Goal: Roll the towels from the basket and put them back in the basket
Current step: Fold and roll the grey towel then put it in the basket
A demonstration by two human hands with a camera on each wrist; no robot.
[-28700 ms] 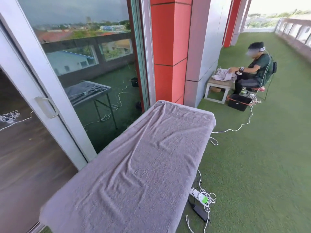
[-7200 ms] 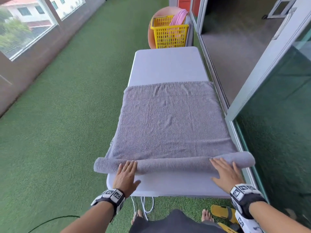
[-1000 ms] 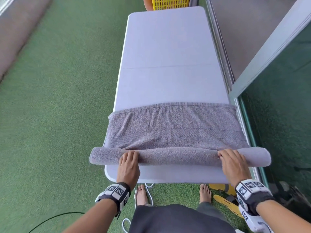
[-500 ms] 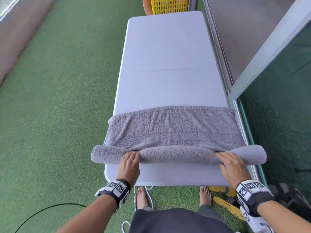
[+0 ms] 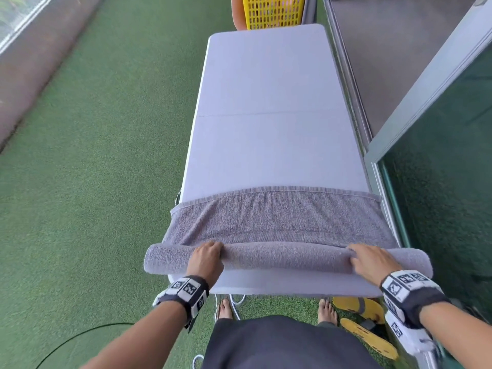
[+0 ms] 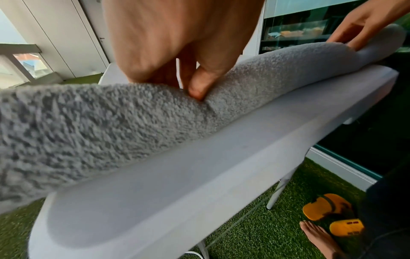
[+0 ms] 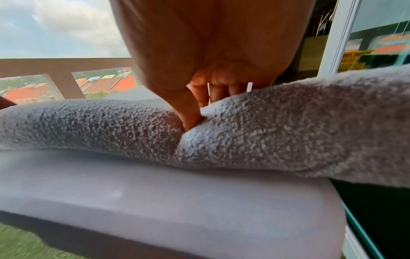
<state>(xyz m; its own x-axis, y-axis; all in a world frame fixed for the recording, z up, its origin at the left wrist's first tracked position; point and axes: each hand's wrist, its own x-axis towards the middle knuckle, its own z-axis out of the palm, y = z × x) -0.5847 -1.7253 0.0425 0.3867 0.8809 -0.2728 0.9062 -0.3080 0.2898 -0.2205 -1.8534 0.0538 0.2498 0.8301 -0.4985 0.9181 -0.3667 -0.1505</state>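
we see a grey towel lying across the near end of a white folding table, partly rolled into a thick tube along the near edge, with both ends of the roll overhanging the table's left and right edges. a flat strip of the towel lies unrolled beyond the roll, its hemmed far edge crossing the surface from side to side. our left hand grips the roll near its left end: fingers curled over the top, thumb pressed into the pile on the near side. our right hand grips the roll near its right end in the same manner, fingers over the top and thumb dug into the near side, denting the fabric. both wrists carry marker-printed bands. a yellow basket stands just beyond the far end of the table, beside an orange chair; its contents cannot be told from here. below the near edge we see bare feet on green artificial turf and a pair of yellow sandals to the right. a glass sliding door runs along the table's right side
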